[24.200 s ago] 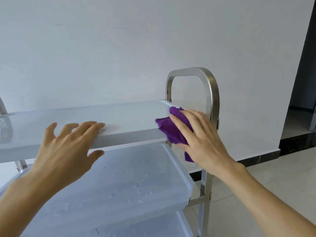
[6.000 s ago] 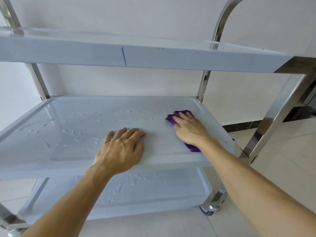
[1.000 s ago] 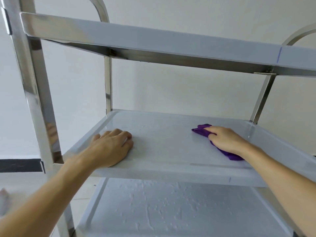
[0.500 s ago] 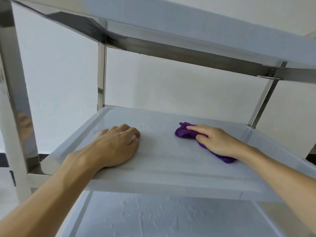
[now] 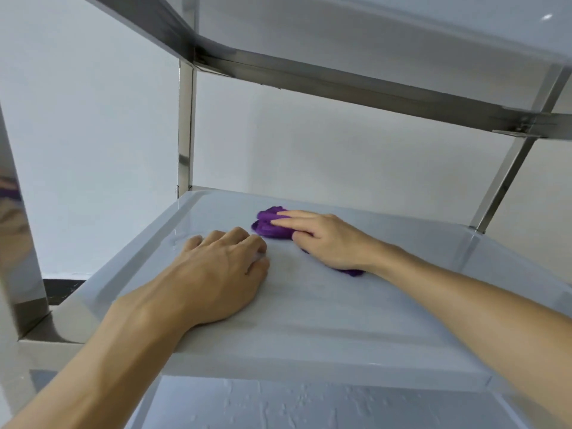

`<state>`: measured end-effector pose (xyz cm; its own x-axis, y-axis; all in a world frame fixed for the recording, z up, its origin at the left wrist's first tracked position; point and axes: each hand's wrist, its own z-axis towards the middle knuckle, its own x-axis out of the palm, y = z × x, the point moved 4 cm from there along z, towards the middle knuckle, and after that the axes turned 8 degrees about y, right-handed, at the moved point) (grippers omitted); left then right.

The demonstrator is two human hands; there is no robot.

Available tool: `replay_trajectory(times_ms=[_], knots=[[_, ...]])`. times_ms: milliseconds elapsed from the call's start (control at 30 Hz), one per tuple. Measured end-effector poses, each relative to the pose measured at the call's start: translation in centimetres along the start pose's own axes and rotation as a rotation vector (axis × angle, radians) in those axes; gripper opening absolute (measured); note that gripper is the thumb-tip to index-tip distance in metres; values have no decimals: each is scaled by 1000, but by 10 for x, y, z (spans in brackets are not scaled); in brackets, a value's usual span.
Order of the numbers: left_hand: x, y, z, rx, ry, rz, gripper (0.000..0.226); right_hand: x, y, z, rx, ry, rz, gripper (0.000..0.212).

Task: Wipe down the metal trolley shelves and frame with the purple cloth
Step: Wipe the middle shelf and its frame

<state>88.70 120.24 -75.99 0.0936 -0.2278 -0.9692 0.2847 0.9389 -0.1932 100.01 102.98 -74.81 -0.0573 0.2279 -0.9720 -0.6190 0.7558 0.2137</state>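
Note:
The trolley's middle shelf [image 5: 387, 329] fills the view, pale and glossy. On it lies the bunched purple cloth [image 5: 269, 226], pressed down by my right hand [image 5: 328, 239], whose fingers lie straight over the cloth. My left hand [image 5: 216, 280] rests on the shelf just left of the cloth, its fingers curled under and holding nothing. The top shelf's underside [image 5: 356, 85] runs overhead. The bottom shelf [image 5: 294, 404] shows below, speckled with water drops.
Shiny metal uprights stand at the back left [image 5: 185, 131], back right [image 5: 507, 178] and near left [image 5: 18, 243]. A white wall lies behind the trolley. A dark skirting strip [image 5: 62, 289] shows low on the left.
My right hand has slid the cloth leftward across the middle shelf until it lies close to my left hand. The view has moved closer under the top shelf.

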Motion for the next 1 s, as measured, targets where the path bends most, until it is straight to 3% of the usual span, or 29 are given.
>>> replay_trajectory(times_ms=[133, 300, 400, 467, 600, 733, 1000], knots=[[1, 1, 0, 17, 1, -23, 38, -25, -55, -27, 88, -87, 38, 49], [4, -4, -1, 32, -42, 48, 40, -46, -146, -36, 589, -97, -1, 56], [4, -7, 0, 31, -76, 95, 41, -43, -140, -9, 696, -88, 54, 52], [5, -7, 3, 24, -85, 95, 37, -33, -105, 18, 634, -60, 138, 39], [5, -1, 7, -14, -97, 46, 36, -9, -32, 63, 385, 42, 193, 60], [1, 7, 9, -36, -97, 6, 34, -2, 3, 45, 185, 118, 120, 61], [2, 2, 13, -54, -27, -7, 33, -10, 11, -79, 259, 96, 153, 53]])
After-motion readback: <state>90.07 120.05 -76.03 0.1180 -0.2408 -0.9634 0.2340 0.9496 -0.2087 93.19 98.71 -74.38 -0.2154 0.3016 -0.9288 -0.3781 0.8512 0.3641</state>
